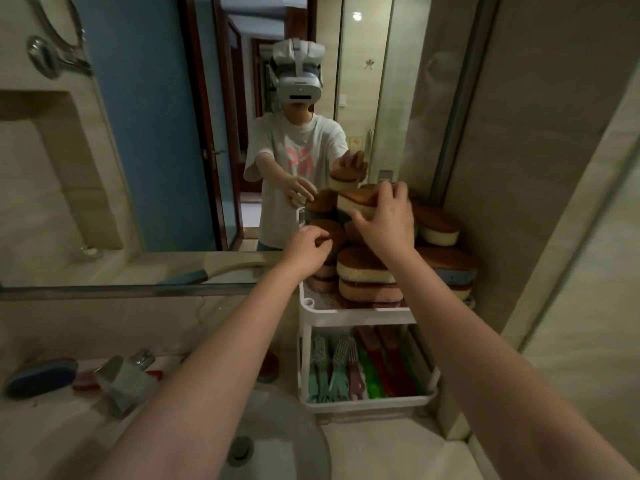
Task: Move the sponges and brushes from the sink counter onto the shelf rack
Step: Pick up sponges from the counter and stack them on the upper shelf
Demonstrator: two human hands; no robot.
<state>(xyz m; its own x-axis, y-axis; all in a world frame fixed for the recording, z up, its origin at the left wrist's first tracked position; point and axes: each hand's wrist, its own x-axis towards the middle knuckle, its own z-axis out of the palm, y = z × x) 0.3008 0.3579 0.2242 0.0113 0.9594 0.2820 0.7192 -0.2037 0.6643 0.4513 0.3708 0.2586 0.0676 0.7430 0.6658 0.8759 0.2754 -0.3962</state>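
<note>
A white two-tier shelf rack (353,315) stands on the counter against the mirror. Its top tier holds a pile of several brown-topped sponges (367,271). My right hand (384,216) grips one cream sponge with a brown top (356,199) above the pile. My left hand (306,249) hovers at the pile's left side with fingers loosely curled and holds nothing. Several coloured brushes (367,368) lie in the rack's lower tier. A blue sponge (41,377) lies on the counter at far left. Another sponge (268,367) shows behind my left forearm, beside the rack.
The round sink basin (277,441) with its drain is below my arms. A chrome tap (124,379) stands left of it, with a red item beside it. The mirror (173,133) reflects a person wearing a headset. A tiled wall (536,202) closes the right side.
</note>
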